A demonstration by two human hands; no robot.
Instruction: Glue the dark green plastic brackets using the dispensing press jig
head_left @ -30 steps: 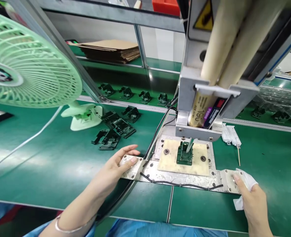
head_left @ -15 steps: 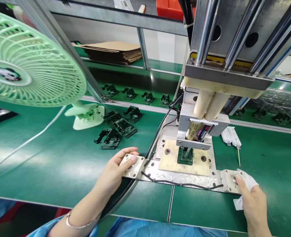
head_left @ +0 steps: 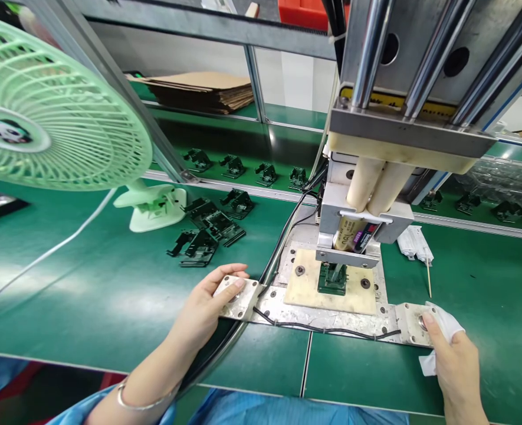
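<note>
My left hand [head_left: 207,307] wraps round the left metal button box [head_left: 246,295], its thumb on top over the button and its fingers behind. At the other end of the base, my right hand [head_left: 458,360] is closed on a white cloth [head_left: 447,321], the thumb pressing the round button of the right button box [head_left: 410,321]. Between them, a dark green plastic part [head_left: 331,280] sits on a cream fixture plate [head_left: 296,295]. Right above it is the dispensing machine's nozzle, below a two-barrel adhesive cartridge [head_left: 353,233] clamped in the press head.
Several dark plastic parts [head_left: 214,221] lie left of the machine, near a green fan [head_left: 66,112]. More parts [head_left: 265,173] stand along the back strip. White mixing nozzles or packets [head_left: 414,243] and a thin stick [head_left: 429,278] lie right. Black cables [head_left: 282,236] run beside the base.
Both hands stay on the button boxes, and the press head and green part look the same. Only the camera view has shifted slightly.
</note>
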